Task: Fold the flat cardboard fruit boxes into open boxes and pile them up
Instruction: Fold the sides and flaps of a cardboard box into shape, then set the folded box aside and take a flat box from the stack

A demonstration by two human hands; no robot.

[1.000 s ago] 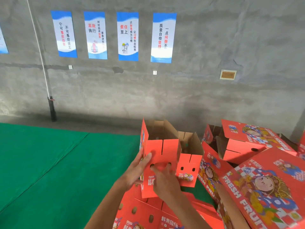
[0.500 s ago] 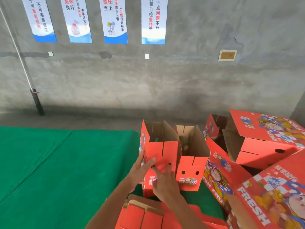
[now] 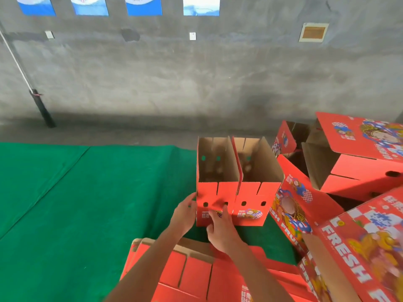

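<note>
Two folded red fruit boxes stand upright and open side by side on the green mat. The left box [image 3: 214,171] is the one I touch; the right box [image 3: 257,171] presses against it. My left hand [image 3: 184,216] grips the left box's lower left corner. My right hand [image 3: 220,229] lies flat on its front panel, fingers near the round holes. Below my arms lies a stack of flat red cardboard blanks [image 3: 196,273].
A heap of folded red boxes [image 3: 357,171] printed FRESH FRUIT fills the right side. Green mat [image 3: 87,192] spreads to the left. A grey concrete wall [image 3: 174,79] with posters stands behind, and a black post [image 3: 42,107] leans at the far left.
The box in my hands has come down onto the mat and now stands flush against the right box. My view has tilted downward and the flat stack shows more.
</note>
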